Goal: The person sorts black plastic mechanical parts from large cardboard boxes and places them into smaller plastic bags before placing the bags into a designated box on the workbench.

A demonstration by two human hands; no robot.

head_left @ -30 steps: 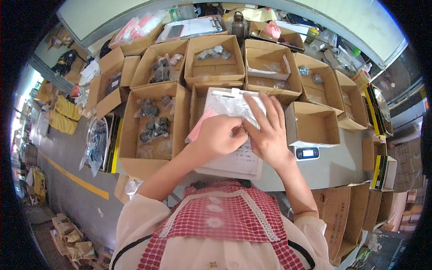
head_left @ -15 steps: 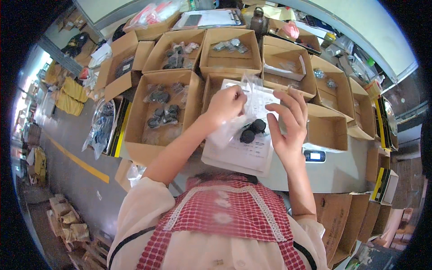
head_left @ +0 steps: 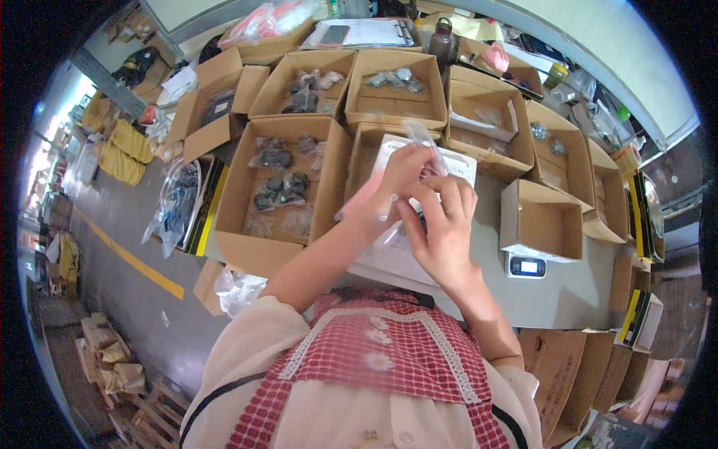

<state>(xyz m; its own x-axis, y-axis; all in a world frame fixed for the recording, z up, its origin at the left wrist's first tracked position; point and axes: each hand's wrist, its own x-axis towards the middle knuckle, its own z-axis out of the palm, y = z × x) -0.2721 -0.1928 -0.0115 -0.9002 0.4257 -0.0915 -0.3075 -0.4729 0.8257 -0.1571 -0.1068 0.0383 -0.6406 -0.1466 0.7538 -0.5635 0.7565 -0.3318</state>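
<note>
My left hand (head_left: 407, 176) is closed on the top of a clear plastic bag (head_left: 420, 135), part of which sticks up past the fingers. My right hand (head_left: 443, 224) meets it from the right, fingers curled and tips at the same bag beside the left fingers. More of the clear film hangs below both hands. Dark round parts show only as a sliver behind my right hand. Under the hands lies a white stack of printed sheets (head_left: 393, 263). A blurred pink streak shows along my left wrist.
Around the hands stand open cardboard boxes, one with bagged black parts (head_left: 280, 191), one with bagged silvery parts (head_left: 396, 78). A smaller box (head_left: 542, 221) is at the right, behind a small device with a lit display (head_left: 527, 266). A dark bottle (head_left: 443, 37) stands at the back.
My right hand has moved in to the left and its spread fingers have curled in beside my left hand. The black round parts, plainly visible before, are now mostly covered.
</note>
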